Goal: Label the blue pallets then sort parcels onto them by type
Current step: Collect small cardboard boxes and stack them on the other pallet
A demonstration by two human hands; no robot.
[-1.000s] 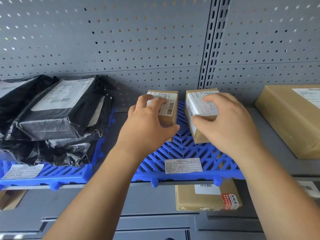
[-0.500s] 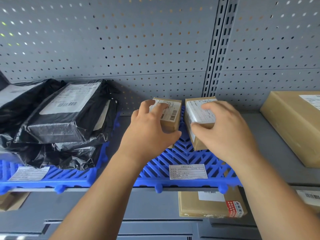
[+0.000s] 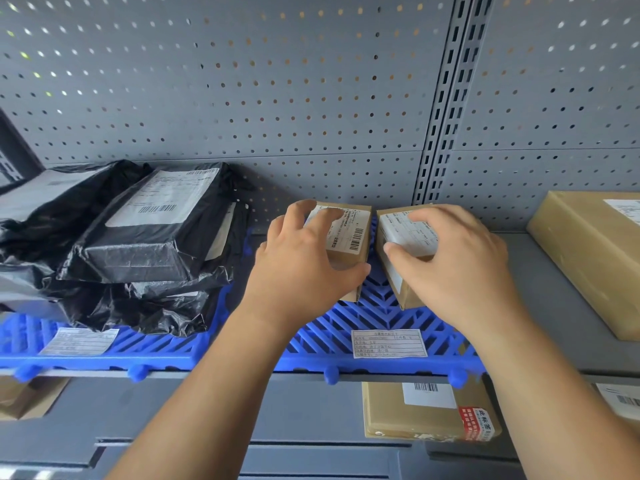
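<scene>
Left box (image 3: pixel 349 233) gripped by left hand (image 3: pixel 301 268), right box (image 3: pixel 393 230) by right hand (image 3: pixel 460 265), fingers (image 3: pixel 304 209) curled over tops; boxes set just beside each other at far part of right blue pallet (image 3: pixel 346 327). Risk: boxes tipped on ribbed surface if released unevenly.

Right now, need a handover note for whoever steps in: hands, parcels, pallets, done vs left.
Hands: left hand grips the left small box; right hand grips the right small box.
Things: both boxes stand side by side, a narrow gap between them, on the right blue pallet; black bags are stacked on the left blue pallet.
Done: left label and right label are stuck at the pallets' front edges.
Left: release the boxes; the large carton sits on the bare shelf right of the pallets, and a lower carton lies one level down, probably unsorted.
</scene>
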